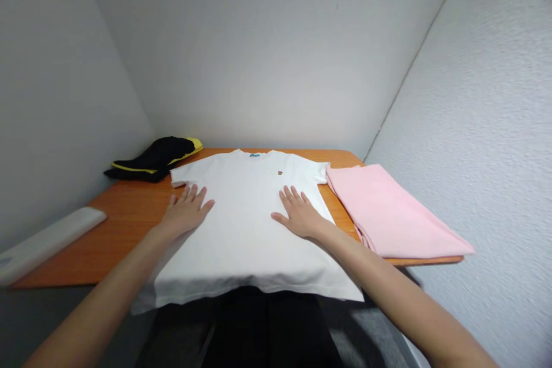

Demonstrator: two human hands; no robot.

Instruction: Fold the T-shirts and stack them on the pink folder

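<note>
A white T-shirt point(244, 230) lies spread front-up on the orange wooden table point(121, 224), its hem hanging over the near edge. My left hand point(186, 211) rests flat on the shirt's left side, fingers stretched out and apart. My right hand point(298, 213) lies flat on the shirt's right side, fingers spread too. Neither hand holds anything. A small brown mark and a blue neck label show near the collar.
A folded pink cloth point(390, 215) lies on the table's right side against the wall. A black and yellow garment point(156, 158) sits at the back left corner. A long pale grey object point(47, 241) lies at the left edge. White walls close in on three sides.
</note>
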